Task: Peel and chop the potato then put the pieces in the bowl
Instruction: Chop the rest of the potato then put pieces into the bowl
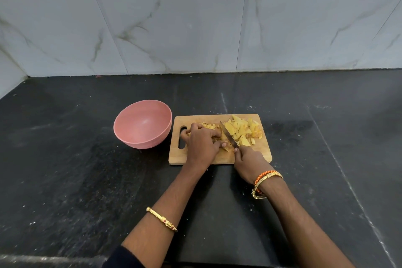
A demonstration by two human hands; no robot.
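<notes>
Head view, on the board (219,158): my left hand (201,142) seemingly pins potato (225,147), right hand (248,160) grips the knife (228,134), chopping; next cut needs clear fingertips.

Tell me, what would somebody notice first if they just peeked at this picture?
Probably the two hands in the middle: the right hand holds a knife over yellow potato pieces on the wooden cutting board, while the left hand steadies more potato. Next, the empty pink bowl left of the board.
</notes>
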